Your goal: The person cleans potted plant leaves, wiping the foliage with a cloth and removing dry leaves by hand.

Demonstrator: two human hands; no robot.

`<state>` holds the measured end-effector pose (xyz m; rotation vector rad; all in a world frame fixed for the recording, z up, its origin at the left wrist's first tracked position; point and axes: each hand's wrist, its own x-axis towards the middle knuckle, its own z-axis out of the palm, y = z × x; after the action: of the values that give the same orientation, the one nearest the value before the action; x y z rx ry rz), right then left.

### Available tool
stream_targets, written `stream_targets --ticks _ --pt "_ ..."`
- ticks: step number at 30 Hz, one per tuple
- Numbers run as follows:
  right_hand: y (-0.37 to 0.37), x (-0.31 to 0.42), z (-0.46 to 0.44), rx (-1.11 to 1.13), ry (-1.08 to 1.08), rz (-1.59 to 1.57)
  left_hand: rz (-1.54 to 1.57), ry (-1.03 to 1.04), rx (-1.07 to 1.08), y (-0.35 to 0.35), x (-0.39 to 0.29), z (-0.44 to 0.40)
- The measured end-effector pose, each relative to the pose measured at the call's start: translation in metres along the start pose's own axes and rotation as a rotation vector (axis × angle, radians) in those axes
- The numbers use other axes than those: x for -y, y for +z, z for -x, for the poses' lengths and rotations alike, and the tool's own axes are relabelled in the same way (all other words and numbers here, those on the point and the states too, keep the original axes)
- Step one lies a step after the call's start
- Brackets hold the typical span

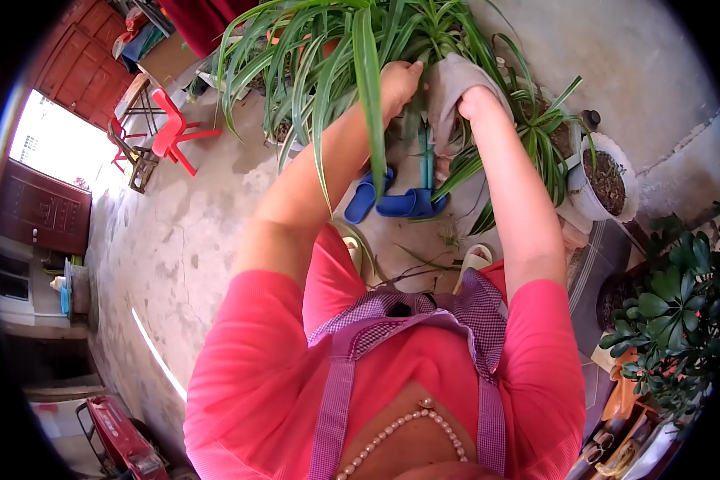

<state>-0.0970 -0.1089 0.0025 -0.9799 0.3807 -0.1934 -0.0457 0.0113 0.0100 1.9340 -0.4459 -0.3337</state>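
Observation:
A large spider plant [366,80] with long green-and-white striped leaves spreads ahead of me. My left hand [402,82] is among its leaves, fingers closed, seemingly around a leaf; the fingertips are partly hidden. A grey cloth [448,90] hangs from my right hand [480,102], whose fingers are wrapped in its folds close to the plant's middle. Both hands are near each other, with leaves between and below them. Some leaves fall across my left forearm.
Blue slippers [398,203] lie on the concrete floor beneath the plant. To the right stand a white pot [624,180] with soil and a dark-leaved potted plant [672,292]. Red chairs [172,128] stand at the left. Cut leaves lie near my feet.

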Motion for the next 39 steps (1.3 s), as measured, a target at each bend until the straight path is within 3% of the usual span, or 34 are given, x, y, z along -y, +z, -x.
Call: stream_targets --ticks 1,5,9,12,13,20,26,32,34,36,39 --pt "-0.001 -0.002 -0.008 0.000 -0.004 0.003 0.242 -0.163 0.076 0.002 -0.004 0.001" --pt "-0.002 0.009 -0.019 0.066 0.085 0.099 0.376 -0.207 0.287 0.003 -0.001 0.002" --pt "0.006 0.017 -0.027 -0.034 0.134 0.300 0.314 -0.193 0.298 0.004 0.001 0.005" --pt "0.009 0.011 -0.062 -0.168 0.010 0.426 0.260 -0.179 0.335 0.006 0.002 0.001" --pt "0.003 0.009 -0.073 -0.073 0.054 0.379 0.250 -0.181 0.343 0.007 0.002 0.003" --pt "-0.005 -0.007 -0.106 -0.159 0.002 0.433 0.255 -0.211 0.427 0.010 0.005 0.011" --pt "-0.010 -0.004 -0.086 -0.152 0.019 0.513 0.187 -0.186 0.458 0.006 0.016 0.015" --pt "-0.025 0.009 -0.048 0.003 0.121 0.701 0.185 -0.188 0.378 -0.005 0.021 0.015" --pt "-0.012 0.013 -0.034 -0.187 0.129 0.825 0.229 -0.190 0.358 -0.005 0.026 0.012" --pt "-0.018 0.017 0.006 0.092 0.092 0.689 0.258 -0.179 0.355 -0.004 0.029 0.013" --pt "-0.028 0.026 0.037 0.168 0.053 0.678 0.304 -0.198 0.317 -0.004 0.021 0.021"
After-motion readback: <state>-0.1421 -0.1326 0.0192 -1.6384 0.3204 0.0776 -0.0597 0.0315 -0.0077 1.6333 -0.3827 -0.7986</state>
